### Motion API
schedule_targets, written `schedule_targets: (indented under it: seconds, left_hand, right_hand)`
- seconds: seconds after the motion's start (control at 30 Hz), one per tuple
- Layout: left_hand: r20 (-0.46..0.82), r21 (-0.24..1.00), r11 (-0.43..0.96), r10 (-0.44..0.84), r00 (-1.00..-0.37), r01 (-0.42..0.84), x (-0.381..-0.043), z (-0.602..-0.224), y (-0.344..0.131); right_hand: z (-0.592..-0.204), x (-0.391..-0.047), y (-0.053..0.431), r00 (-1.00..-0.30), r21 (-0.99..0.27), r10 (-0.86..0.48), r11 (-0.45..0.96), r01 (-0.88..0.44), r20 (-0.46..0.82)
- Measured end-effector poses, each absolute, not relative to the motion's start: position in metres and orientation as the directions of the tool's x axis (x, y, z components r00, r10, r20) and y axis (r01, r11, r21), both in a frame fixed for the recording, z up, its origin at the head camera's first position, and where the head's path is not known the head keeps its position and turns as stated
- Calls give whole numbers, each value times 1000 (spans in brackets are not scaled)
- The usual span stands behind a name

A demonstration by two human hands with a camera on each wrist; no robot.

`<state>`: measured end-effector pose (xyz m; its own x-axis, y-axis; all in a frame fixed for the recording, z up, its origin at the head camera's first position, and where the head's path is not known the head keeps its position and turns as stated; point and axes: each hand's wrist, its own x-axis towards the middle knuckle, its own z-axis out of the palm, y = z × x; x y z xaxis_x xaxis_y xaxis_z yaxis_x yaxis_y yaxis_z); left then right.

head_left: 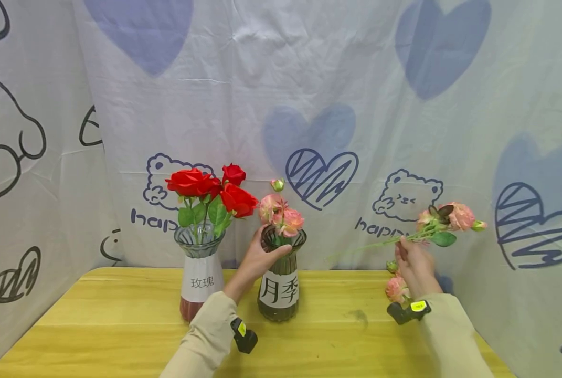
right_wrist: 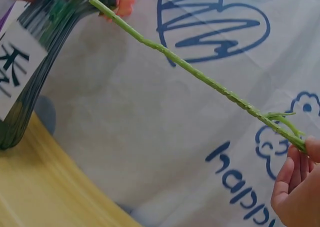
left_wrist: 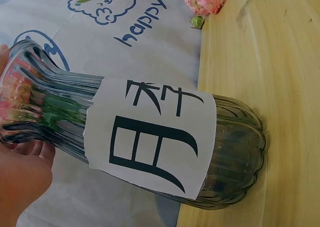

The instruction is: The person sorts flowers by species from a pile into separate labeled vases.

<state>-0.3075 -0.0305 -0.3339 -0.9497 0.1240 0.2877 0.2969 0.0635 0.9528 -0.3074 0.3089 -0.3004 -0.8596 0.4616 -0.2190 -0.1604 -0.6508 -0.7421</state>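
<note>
My left hand grips the neck of a dark ribbed glass vase, thumb in front and fingers behind. The vase stands upright on the table and wears a white label with black characters. Pink flowers and a green bud rise above its rim. To the right, my right hand pinches the stem of a pink artificial rose spray between thumb and fingers. The blooms point right, while the long bare green stem reaches left toward the vase, held above the table.
Left of the dark vase stands a second glass vase with a white label and red roses. More pink flowers lie on the yellow wooden table behind my right wrist. A patterned white cloth hangs behind.
</note>
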Motion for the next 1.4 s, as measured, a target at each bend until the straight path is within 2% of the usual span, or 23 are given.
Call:
schedule_targets:
  seconds: [0.47, 0.7, 0.97, 1.23, 1.4]
  left_hand:
    - [306, 951, 1, 140, -942, 310, -309, -337, -30]
    - [320, 947, -5, 135, -938, 322, -308, -336, -28]
    - [315, 947, 21, 133, -940, 320, -308, -337, -29]
    - [296, 953, 36, 121, -948, 302, -307, -336, -30]
    - [294, 954, 26, 122, -948, 299, -307, -336, -30]
  right_hand:
    - [-272, -318, 271, -877, -752, 448, -634, -177, -171]
    - [-265, -325, 257, -870, -813, 483, -545, -206, -104]
    - [-267, -330, 238, -842, -906, 539, -358, -226, -3]
    - [-258, -331, 217, -845, -906, 532, -331, -264, 52]
    - [-252, -331, 205, -859, -928, 503, -266, -259, 96]
